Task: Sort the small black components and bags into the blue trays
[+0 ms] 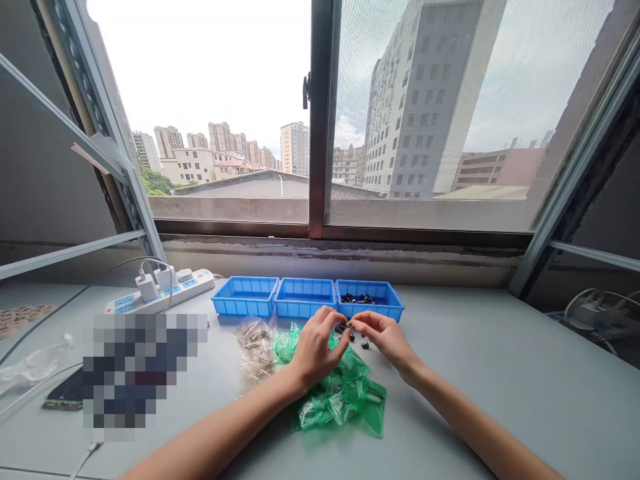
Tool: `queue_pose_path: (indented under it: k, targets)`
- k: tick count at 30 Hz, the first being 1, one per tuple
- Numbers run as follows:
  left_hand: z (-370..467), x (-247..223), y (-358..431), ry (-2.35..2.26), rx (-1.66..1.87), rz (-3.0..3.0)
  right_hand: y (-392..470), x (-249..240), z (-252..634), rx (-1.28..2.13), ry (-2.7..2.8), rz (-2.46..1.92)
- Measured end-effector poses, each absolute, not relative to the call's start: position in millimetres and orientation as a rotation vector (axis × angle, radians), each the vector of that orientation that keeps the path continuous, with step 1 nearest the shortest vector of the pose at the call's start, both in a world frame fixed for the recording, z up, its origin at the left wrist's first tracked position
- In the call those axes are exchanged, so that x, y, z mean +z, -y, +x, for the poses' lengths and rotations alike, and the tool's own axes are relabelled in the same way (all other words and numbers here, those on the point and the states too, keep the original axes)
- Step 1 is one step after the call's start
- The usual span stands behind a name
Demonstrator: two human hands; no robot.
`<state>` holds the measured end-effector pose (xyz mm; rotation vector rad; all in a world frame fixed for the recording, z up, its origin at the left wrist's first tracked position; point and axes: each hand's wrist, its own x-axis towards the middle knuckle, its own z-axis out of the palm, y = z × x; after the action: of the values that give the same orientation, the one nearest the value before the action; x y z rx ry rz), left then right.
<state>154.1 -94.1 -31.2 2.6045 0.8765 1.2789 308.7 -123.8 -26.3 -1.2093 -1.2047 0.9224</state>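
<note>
My left hand [320,343] is over a pile of small green plastic zip bags [345,393], its fingers curled and thumb bent inward. What lies in its fingertips, if anything, is too small to make out. Close against it, my right hand [384,339] pinches a small black part [350,325] between thumb and index finger. Several similar black parts lie on the table between and below the hands, one loose black piece [365,345] near my right thumb. Left of the green bags is a clear bag [255,350] of thin metallic-looking pieces.
Behind my hands stand three blue bins in a row: the left bin [244,307], the middle bin [304,309] and the right bin [385,312], which holds dark parts. A white power strip [193,287] with plugs, cables and a phone [65,390] beside a pixelated area occupy the left.
</note>
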Motion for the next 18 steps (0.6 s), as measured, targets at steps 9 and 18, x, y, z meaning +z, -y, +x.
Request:
queue_pose_path:
  k: [9, 18]
  targets:
    - [151.8, -30.6, 93.8, -0.868, 1.256, 2.531, 121.9, -32.0, 304.5, 1.036, 1.215, -1.14]
    - [151.6, -32.4, 93.3, -0.868, 1.292, 2.524, 124.5, -29.0, 302.1, 1.185, 1.058, -1.041]
